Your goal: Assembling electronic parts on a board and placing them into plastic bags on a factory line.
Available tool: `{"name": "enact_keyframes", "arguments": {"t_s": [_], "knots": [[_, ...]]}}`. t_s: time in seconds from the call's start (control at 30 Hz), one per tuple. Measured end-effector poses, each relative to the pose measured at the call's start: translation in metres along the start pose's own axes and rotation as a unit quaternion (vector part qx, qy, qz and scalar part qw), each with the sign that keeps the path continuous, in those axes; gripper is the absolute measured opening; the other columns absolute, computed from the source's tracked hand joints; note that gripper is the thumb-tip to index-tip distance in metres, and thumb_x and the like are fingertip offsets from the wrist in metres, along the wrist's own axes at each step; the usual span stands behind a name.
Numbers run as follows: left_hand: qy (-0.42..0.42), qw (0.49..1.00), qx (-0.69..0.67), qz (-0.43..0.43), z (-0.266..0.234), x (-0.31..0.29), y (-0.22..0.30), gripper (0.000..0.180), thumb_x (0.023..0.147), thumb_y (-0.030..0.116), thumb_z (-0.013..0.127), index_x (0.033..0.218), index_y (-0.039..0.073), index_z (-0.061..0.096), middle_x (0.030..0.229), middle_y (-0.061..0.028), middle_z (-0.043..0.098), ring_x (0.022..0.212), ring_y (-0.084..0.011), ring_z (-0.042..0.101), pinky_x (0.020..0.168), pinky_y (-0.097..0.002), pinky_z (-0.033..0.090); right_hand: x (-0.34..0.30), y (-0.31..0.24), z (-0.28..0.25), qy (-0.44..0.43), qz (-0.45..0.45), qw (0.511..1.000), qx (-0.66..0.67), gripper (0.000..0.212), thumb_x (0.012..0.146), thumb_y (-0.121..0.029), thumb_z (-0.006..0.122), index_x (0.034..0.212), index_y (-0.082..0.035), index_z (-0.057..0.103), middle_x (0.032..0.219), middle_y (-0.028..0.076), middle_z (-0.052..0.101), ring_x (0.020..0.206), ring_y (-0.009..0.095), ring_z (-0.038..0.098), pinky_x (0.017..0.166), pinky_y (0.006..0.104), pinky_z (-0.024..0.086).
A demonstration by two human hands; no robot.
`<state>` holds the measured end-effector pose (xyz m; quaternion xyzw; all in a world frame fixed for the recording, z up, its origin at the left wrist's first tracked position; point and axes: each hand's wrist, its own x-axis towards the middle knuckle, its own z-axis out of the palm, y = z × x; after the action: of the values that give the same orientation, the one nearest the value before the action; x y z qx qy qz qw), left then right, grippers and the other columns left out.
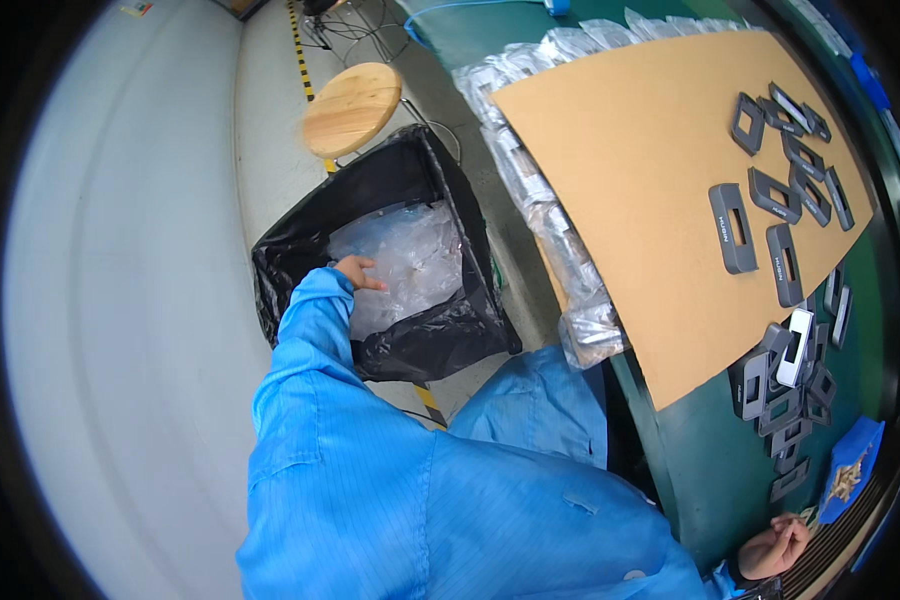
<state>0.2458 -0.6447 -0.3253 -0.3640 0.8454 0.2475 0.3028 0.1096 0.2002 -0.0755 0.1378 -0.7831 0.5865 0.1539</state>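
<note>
My left hand (362, 273) reaches into a bin lined with a black bag (395, 180). Its fingers are stretched out and apart, over a heap of crumpled clear plastic bags (410, 255), and nothing shows in them. At the lower right, my right hand (775, 548) is near the table's edge with its fingers curled together; whether something small is in them cannot be made out. Close to it lies a blue tray (863, 440) of small brass-coloured parts (847, 482). Beyond that sits a pile of dark grey rectangular frames (785, 410), with one white frame (795, 347) on top.
A brown cardboard sheet (610, 150) covers part of the green table (705, 470), with several grey frames (735, 228) spread on it. Bagged parts (545, 215) line its edge. A round wooden stool (353, 108) stands behind the bin, beside a pale wall (130, 300).
</note>
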Motion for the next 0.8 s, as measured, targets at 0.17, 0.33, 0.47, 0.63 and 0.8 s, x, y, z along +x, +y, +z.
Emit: {"name": "enact_keyframes", "arguments": {"t_s": [0.17,0.33,0.47,0.63,0.8], "knots": [[0.065,0.997,-0.039,-0.009,-0.012,-0.014,-0.04,0.076,0.059,0.028,0.093,0.127,0.01,0.066,0.13,-0.0183,0.062,0.121,-0.0346,0.059,0.105,-0.0377,0.045,0.003,0.003,0.005,0.005,-0.008,1.0,0.025,0.013,0.097,-0.002,0.048,0.105,0.003,0.057,0.085,0.009,0.053,0.08,0.018,0.05,0.077,0.0297,0.042],[0.182,0.967,0.171,0.046,-0.005,-0.052,-0.022,0.069,0.058,0.014,0.09,0.123,0.01,0.067,0.132,-0.0202,0.056,0.121,-0.0379,0.056,0.103,-0.0394,0.047,0.007,-0.01,0.024,0.006,-0.017,0.999,0.032,0.01,0.094,-0.002,0.052,0.102,0.001,0.058,0.083,0.01,0.051,0.077,0.019,0.05,0.071,0.0287,0.042],[0.229,0.967,0.113,0.024,-0.019,-0.072,0.003,0.067,0.057,0.015,0.089,0.12,0.007,0.066,0.131,-0.0216,0.057,0.12,-0.0389,0.057,0.102,-0.0394,0.048,0.001,-0.022,0.03,0.017,-0.022,0.999,0.037,0.007,0.093,-0.003,0.053,0.097,0.0,0.057,0.08,0.01,0.052,0.075,0.018,0.05,0.071,0.0293,0.042],[0.3,0.948,0.091,-0.049,-0.034,-0.061,-0.023,0.022,0.085,0.015,0.063,0.101,0.006,0.075,0.105,-0.0231,0.07,0.1,-0.0389,0.067,0.091,-0.0467,0.052,0.002,-0.025,0.043,0.052,-0.07,0.995,0.048,0.003,0.092,-0.003,0.057,0.093,0.0,0.058,0.076,0.012,0.057,0.065,0.018,0.055,0.06,0.0286,0.047],[0.395,0.918,-0.005,0.026,-0.05,-0.08,-0.034,0.02,0.086,0.004,0.06,0.097,0.004,0.076,0.098,-0.0224,0.071,0.097,-0.0369,0.068,0.089,-0.0428,0.052,0.005,-0.03,0.051,0.061,-0.065,0.989,0.116,0.004,0.089,0.005,0.061,0.091,0.001,0.059,0.078,0.012,0.061,0.063,0.017,0.059,0.059,0.0267,0.05]]}}
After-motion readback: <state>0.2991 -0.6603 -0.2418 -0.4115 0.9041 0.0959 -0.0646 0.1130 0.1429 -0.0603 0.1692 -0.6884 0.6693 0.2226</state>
